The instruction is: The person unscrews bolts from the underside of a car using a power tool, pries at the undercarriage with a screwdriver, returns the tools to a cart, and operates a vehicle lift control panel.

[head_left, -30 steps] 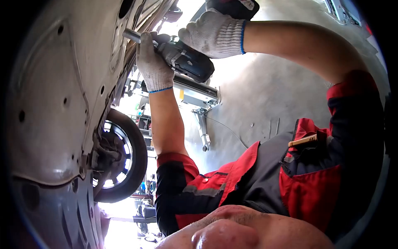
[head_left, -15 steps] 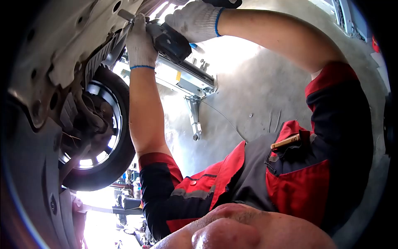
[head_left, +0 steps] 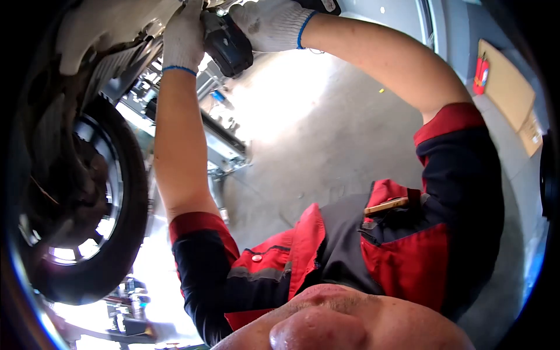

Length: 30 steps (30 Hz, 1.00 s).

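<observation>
Overhead at the top left, a black cordless impact wrench (head_left: 227, 49) is held between my two gloved hands, its rear end toward me. My right hand (head_left: 269, 24), in a white knit glove with a blue cuff, is wrapped around its handle. A black block at the handle's end (head_left: 325, 6) shows beyond that hand. My left hand (head_left: 184, 39), gloved the same way, is closed around the front of the wrench, close to the car's underside (head_left: 105, 26). The fingertips and the wrench's front end are hidden or cut off by the top edge.
A wheel with a black tyre (head_left: 131, 192) hangs at the left. Behind my left forearm runs a metal lift beam (head_left: 224, 143). Grey floor (head_left: 315, 140) lies below. At the right are a red fire extinguisher (head_left: 480, 76) and a tan board (head_left: 507, 87).
The view has shifted, so my hands and the wrench sit higher and further left. The wheel appears lower and further left, and the extinguisher and board have come into view. My grip looks the same.
</observation>
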Each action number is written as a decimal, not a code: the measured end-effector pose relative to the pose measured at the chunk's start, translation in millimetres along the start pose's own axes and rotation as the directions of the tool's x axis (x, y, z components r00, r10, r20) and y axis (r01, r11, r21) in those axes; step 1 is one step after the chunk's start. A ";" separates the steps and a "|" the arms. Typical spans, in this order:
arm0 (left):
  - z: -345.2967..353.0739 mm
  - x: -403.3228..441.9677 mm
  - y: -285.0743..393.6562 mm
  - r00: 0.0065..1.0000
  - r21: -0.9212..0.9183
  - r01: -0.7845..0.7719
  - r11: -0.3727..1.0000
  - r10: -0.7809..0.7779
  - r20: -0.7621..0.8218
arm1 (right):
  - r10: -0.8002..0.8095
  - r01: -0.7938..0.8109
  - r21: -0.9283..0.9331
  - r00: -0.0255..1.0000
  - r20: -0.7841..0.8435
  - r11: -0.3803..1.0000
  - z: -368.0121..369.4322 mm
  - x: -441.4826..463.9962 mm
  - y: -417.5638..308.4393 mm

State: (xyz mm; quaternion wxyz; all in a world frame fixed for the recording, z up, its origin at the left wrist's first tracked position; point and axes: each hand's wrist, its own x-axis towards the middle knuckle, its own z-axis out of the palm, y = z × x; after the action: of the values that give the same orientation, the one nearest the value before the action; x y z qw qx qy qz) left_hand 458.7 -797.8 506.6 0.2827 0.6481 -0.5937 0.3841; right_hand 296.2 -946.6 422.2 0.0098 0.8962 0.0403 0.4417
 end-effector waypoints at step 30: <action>59.1 21.7 54.8 0.856 -0.375 0.433 0.820 -0.505 -0.115 | -0.143 0.141 -0.242 0.990 0.007 0.960 4.1 12.3 58.8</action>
State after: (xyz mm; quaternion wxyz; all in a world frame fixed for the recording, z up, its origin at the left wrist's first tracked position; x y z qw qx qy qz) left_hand 414.2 -865.8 487.5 0.5358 0.6727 -0.4383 0.2614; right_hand 310.6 -1004.1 432.5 0.1506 0.8808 0.0503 0.4461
